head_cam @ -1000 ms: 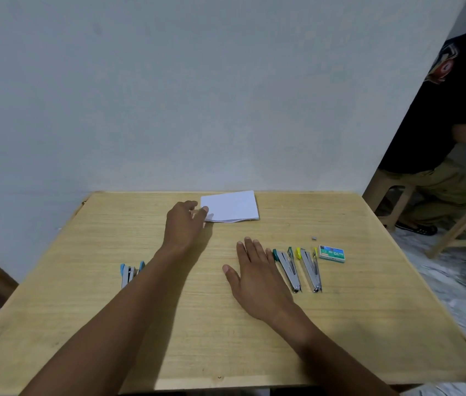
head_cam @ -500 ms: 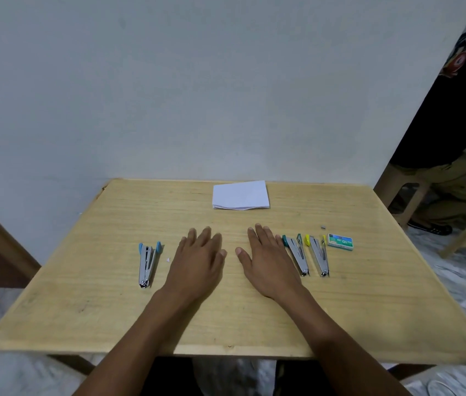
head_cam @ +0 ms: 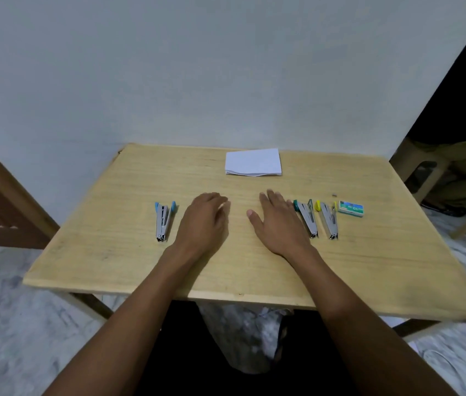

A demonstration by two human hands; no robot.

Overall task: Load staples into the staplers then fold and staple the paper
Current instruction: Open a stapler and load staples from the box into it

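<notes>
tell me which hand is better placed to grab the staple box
Right. The right hand rests beside the green stapler, on the same side as the staple box. The left hand lies across the table near the blue stapler.

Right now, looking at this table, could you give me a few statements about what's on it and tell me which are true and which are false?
1. Three staplers lie on the table. True: the blue stapler, green stapler and yellow stapler.
2. The left hand is holding the blue stapler. False: it rests empty on the table beside it.
3. The folded paper lies at the far edge, near the wall. True.
4. The staple box sits left of the blue stapler. False: it is at the right, beside the yellow stapler.
5. The right hand lies next to the green stapler. True.
</notes>
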